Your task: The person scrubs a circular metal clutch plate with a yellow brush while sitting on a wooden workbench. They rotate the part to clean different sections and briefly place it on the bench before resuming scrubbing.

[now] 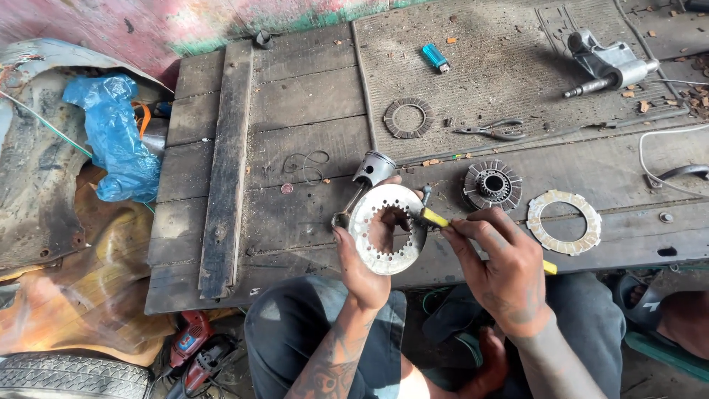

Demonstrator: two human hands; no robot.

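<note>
1. Weathered wooden planks [295,111] make up the work surface, seen from above, with the person's dark-trousered knees at the near edge.
2. Nearest, the left hand [360,266] is closed around the lower rim of a steel clutch plate [388,229], a flat toothed ring held upright just above the planks; thumb and fingers pinch its edge.
3. The right hand [502,266] is curled in a pinch on a yellow-handled tool [436,218], whose tip meets the ring's right edge.
4. The ring looks thin, stiff and fairly light; bare metal may be oily and slick, and the inner teeth look sharp, so a grip on the smooth outer rim seems safest.
5. Just behind the ring lies a piston with connecting rod [367,177], partly hidden by it.
6. To the right rest a toothed clutch hub [492,185] and a pale friction ring [565,222], near each other but apart.
7. Farther back, on a grey ribbed mat [480,96], lie a dark friction disc [408,118], pliers [491,131], a blue lighter [435,57] and a metal casting [609,63].
8. At the far left sits a blue plastic bag [114,137] on rusted sheet metal.
</note>
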